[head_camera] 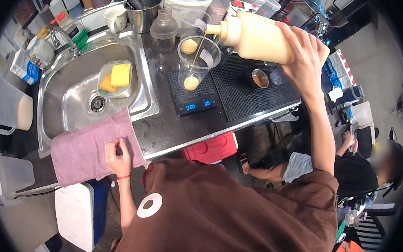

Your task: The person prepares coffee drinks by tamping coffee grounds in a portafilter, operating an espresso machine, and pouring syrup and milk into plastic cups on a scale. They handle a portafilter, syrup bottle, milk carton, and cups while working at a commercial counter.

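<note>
My right hand (300, 50) grips a squeeze bottle (262, 37) of pale yellow liquid, tilted with its nozzle to the left. From the nozzle a thin stream falls into a clear plastic cup (197, 65), where pale yellow liquid shows. The cup stands on a black digital scale (193, 100) with a lit blue display. Right of the scale, a small cup of brown liquid (260, 78) and a small clear cup (277, 76) rest on a black rubber mat (248, 102). My left hand (118, 157), fingers curled, rests on a pink cloth (82, 150) at the counter's edge.
A steel sink (67, 89) at left holds a plastic tub (116, 91) with yellow sponges. Behind the scale stand a clear shaker (164, 31), a steel container (144, 17) and a white bucket (187, 4). A seated person (356, 172) is at right. A red cooler (211, 148) sits below the counter.
</note>
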The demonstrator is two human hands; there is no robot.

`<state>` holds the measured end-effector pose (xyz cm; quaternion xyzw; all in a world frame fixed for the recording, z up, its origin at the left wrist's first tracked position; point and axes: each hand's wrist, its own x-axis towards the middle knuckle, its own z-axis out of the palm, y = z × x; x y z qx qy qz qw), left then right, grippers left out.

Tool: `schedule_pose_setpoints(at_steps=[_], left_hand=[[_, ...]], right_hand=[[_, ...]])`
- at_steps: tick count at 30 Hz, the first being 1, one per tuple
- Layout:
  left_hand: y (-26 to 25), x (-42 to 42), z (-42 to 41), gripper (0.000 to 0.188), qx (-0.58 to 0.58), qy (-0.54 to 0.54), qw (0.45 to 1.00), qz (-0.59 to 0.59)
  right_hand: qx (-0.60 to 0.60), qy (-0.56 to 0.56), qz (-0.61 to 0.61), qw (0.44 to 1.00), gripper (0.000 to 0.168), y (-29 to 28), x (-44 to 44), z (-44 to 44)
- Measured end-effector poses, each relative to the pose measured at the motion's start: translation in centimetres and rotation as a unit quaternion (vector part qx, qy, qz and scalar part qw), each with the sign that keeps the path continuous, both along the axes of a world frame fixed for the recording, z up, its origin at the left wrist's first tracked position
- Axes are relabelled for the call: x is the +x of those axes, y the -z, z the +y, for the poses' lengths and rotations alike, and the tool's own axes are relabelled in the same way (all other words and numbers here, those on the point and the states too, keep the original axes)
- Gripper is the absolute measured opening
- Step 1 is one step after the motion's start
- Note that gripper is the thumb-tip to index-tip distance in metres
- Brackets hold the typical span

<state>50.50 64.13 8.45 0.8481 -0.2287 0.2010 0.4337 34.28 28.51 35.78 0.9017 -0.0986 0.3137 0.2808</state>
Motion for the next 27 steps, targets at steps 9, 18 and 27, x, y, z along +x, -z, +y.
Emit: schedule_pose_setpoints(at_steps=[9, 18, 27], left_hand=[[0.35, 0.16, -0.02, 0.01, 0.006, 0.0, 1.0, -0.005], [0.41, 0.28, 0.0, 0.011, 0.015, 0.006, 1.0, -0.004], [0.77, 0.41, 0.18, 0.011, 0.031, 0.003, 0.999, -0.009]], right_hand=[[0.006, -0.003, -0.017, 1.0, 0.068, 0.32, -0.11, -0.5], [0.015, 0.017, -0.014, 1.0, 0.067, 0.44, -0.55, -0.57], [0.0, 0.028, 0.014, 1.0, 0.065, 0.67, -0.87, -0.68]])
